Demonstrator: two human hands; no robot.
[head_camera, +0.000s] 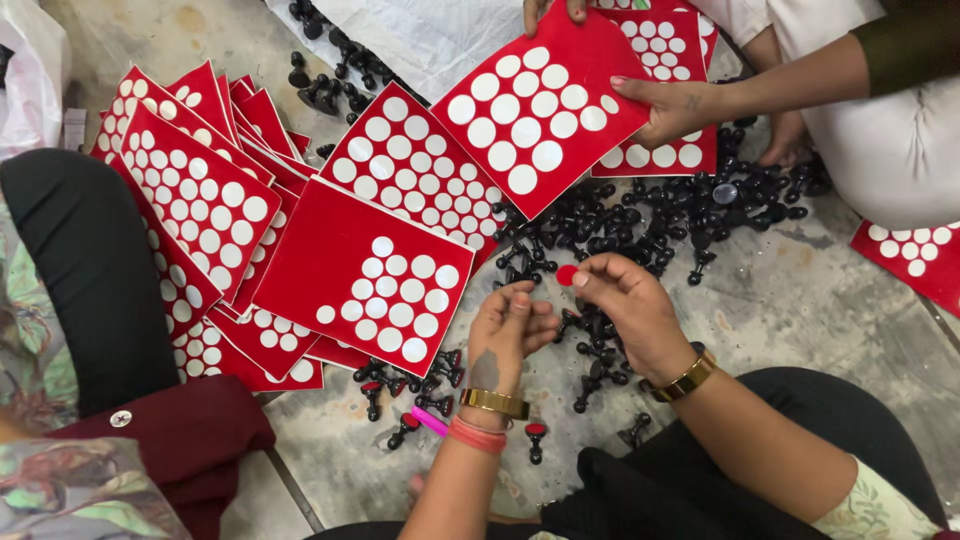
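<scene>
My right hand (630, 310) pinches a small round red sticker (567, 275) at its fingertips, just above the floor. My left hand (508, 335) is beside it with curled fingers; what it holds is hidden from me. Both hands hover over a heap of small black pegs (640, 225) spread on the stone floor. A red sticker sheet with white round gaps (363, 275) lies right of a fan of similar sheets, just left of my left hand. A few pegs with red caps (536, 432) lie near my left wrist.
Another person at the top right holds a red sheet (540, 110) with both hands (665, 105). More red sheets (195, 190) are piled at left, one (915, 255) at the right edge. A white plastic sheet (420, 40) lies at the top, with black pegs on it.
</scene>
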